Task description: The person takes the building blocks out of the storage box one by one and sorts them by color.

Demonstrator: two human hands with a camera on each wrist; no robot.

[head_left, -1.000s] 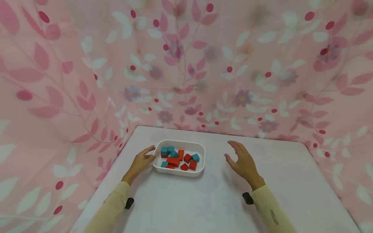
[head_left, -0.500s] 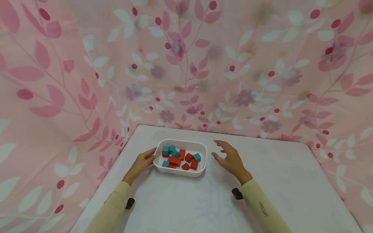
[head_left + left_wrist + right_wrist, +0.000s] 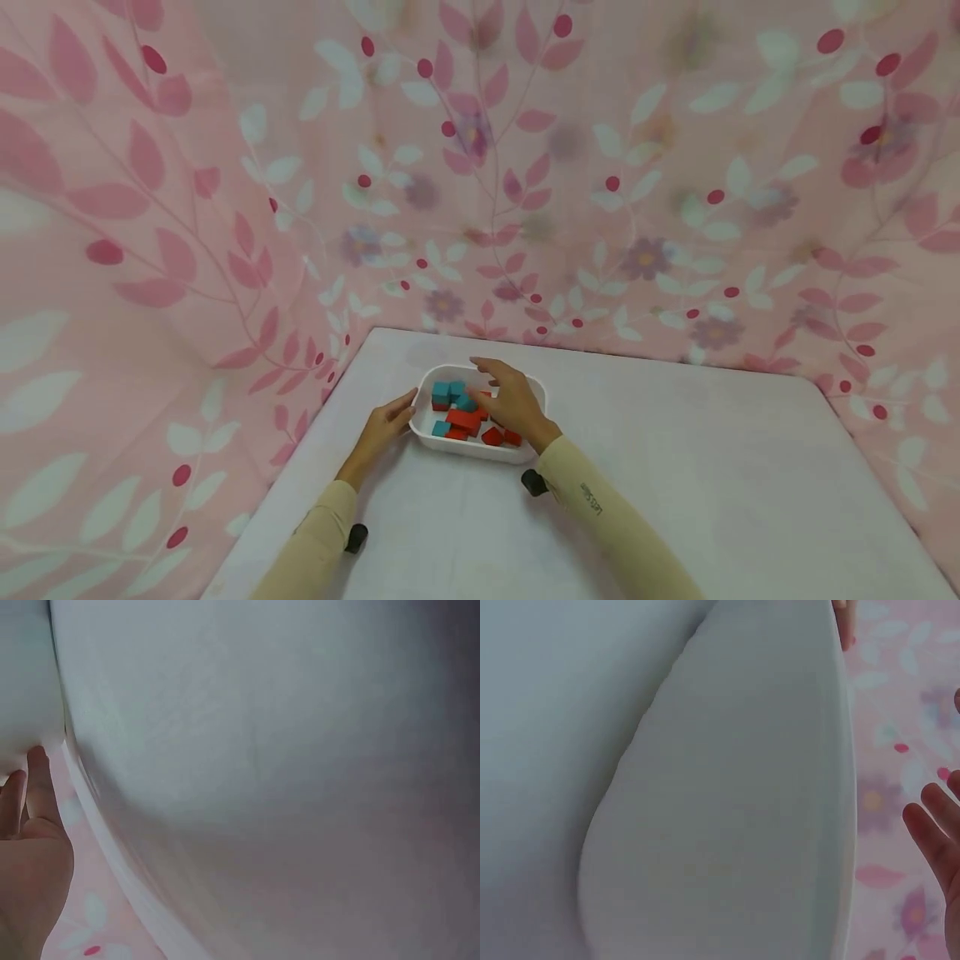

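Right hand point(image 3: 513, 407) hovering over tray point(image 3: 471, 451), left hand point(image 3: 379, 432) touching its end

High view, close wrist views (tray point(image 3: 472, 450) shared)

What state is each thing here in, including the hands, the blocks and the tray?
White tray: upright, uncovered, on the white table.
Red blocks: loose and jumbled in the tray, some partly hidden.
Teal blocks: also jumbled in the tray, one atop a red block.
Left hand: open, fingers touching the tray's left end.
Right hand: open, above the blocks.
Floral cloth: hanging behind the table.
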